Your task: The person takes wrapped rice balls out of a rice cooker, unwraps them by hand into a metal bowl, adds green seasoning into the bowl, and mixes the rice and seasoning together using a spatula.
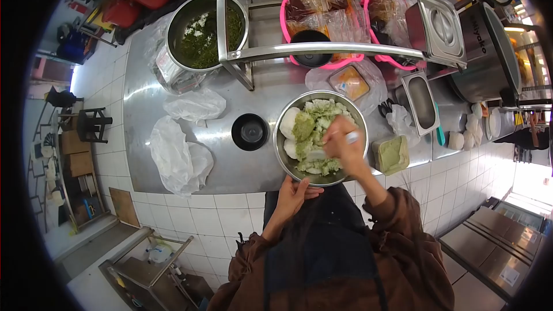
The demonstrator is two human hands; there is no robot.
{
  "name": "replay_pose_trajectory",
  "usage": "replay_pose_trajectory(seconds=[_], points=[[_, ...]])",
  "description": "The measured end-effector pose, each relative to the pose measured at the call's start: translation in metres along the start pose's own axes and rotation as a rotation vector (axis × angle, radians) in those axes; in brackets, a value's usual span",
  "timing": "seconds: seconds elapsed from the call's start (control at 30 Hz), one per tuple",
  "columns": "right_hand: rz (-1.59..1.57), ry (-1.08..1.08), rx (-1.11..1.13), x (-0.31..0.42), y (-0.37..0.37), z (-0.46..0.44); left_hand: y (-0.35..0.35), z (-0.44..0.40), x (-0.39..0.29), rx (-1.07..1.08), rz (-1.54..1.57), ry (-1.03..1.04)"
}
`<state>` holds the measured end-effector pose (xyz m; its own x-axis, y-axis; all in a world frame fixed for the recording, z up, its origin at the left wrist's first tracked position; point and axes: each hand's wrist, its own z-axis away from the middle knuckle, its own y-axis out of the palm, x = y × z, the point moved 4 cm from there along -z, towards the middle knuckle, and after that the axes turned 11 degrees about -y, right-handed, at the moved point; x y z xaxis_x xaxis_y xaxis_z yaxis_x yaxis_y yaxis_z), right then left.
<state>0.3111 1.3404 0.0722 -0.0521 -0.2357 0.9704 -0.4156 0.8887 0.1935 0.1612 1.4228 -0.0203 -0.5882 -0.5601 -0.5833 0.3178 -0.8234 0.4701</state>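
A round metal bowl [280, 152] stands at the near edge of the steel table. It holds pale white lumps [291, 126] and a crumbly white-and-green mixture [322, 167], with a darker green paste [303, 126] on the left side. My left hand [295, 197] grips the bowl's near side, thumb by the rim and fingers underneath. Above the mixture, my right hand [344, 145] is closed and slightly blurred. A pale, smeared shape shows beneath its fingers; I cannot make out what it is. Just right of the bowl sits a rectangular tub with green paste [391, 155].
A small black bowl [250, 132] and crumpled plastic bags [180, 158] lie to the left. Behind are a large bowl of chopped greens [207, 34], a metal shelf frame [322, 50], pink baskets of bagged food [325, 14] and a steel pan [422, 103].
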Motion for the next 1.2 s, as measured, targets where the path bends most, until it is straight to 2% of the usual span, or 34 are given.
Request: replay_pose_trajectory(seconds=[0.07, 0.2, 0.27, 0.3, 0.37, 0.43, 0.5, 0.57, 0.6, 0.67, 0.7, 0.77, 0.8, 0.83, 0.9, 0.93, 0.97, 1.0, 1.03, 1.07, 1.17, 1.2], points=[[-0.123, -0.095, -0.008, 0.019, -0.020, -0.026, -0.001, 0.005, 0.004, -0.012, -0.007, -0.026], [-0.102, -0.083, -0.017, -0.016, -0.044, -0.068, -0.003, 0.003, 0.006, 0.005, -0.004, -0.060], [-0.515, 0.121, -0.092, -0.047, -0.048, -0.067, -0.001, 0.003, 0.003, -0.018, 0.005, -0.061], [-0.515, 0.120, -0.092, -0.048, -0.046, -0.062, -0.001, 0.004, 0.002, -0.018, 0.004, -0.061], [-0.243, 0.097, -0.223, -0.041, -0.038, -0.036, 0.000, 0.004, -0.001, 0.004, 0.009, -0.054], [0.247, -0.130, -0.015, -0.007, -0.011, -0.006, -0.002, 0.004, 0.003, 0.005, 0.029, -0.059], [0.405, -0.310, 0.130, 0.014, 0.014, 0.026, -0.005, 0.001, 0.006, 0.000, 0.046, -0.056], [0.540, -0.344, 0.315, -0.016, 0.024, 0.060, -0.008, 0.001, 0.013, -0.081, 0.011, -0.050], [0.540, -0.342, 0.312, -0.024, 0.027, 0.062, -0.015, -0.002, 0.023, -0.080, 0.009, -0.053], [0.607, -0.395, 0.435, -0.032, 0.037, 0.062, -0.029, -0.010, 0.037, -0.086, -0.257, 0.157], [0.604, -0.394, 0.432, -0.022, 0.036, 0.053, -0.021, -0.003, 0.021, -0.088, -0.261, 0.155], [0.195, -0.057, 0.080, 0.002, 0.009, 0.023, -0.003, 0.005, 0.001, -0.016, 0.139, -0.123], [0.194, -0.016, 0.095, 0.015, 0.009, 0.026, -0.005, 0.005, 0.005, -0.015, 0.141, -0.120], [0.197, -0.020, 0.100, 0.010, 0.012, 0.039, -0.009, 0.003, 0.010, -0.033, 0.076, -0.039], [0.409, -0.242, 0.447, -0.014, 0.036, 0.075, -0.021, -0.005, 0.022, -0.053, 0.011, 0.037], [0.505, -0.241, 0.513, -0.025, 0.042, 0.080, -0.027, -0.008, 0.024, -0.035, -0.267, 0.148], [0.505, -0.240, 0.513, -0.025, 0.036, 0.075, -0.027, -0.008, 0.025, -0.016, -0.545, 0.257], [0.500, -0.202, 0.453, -0.024, 0.023, 0.060, -0.017, -0.002, 0.010, -0.017, -0.546, 0.254], [0.496, -0.162, 0.391, -0.023, 0.013, 0.045, -0.008, 0.004, 0.001, -0.016, -0.229, 0.053], [0.286, -0.044, 0.123, 0.002, 0.007, 0.022, 0.000, 0.007, -0.003, -0.014, 0.089, -0.144], [0.115, 0.008, 0.160, 0.012, 0.015, 0.047, 0.002, 0.007, -0.005, -0.010, 0.075, -0.101], [0.287, -0.048, 0.323, -0.002, 0.024, 0.065, -0.003, 0.008, 0.003, -0.012, 0.075, -0.108]])
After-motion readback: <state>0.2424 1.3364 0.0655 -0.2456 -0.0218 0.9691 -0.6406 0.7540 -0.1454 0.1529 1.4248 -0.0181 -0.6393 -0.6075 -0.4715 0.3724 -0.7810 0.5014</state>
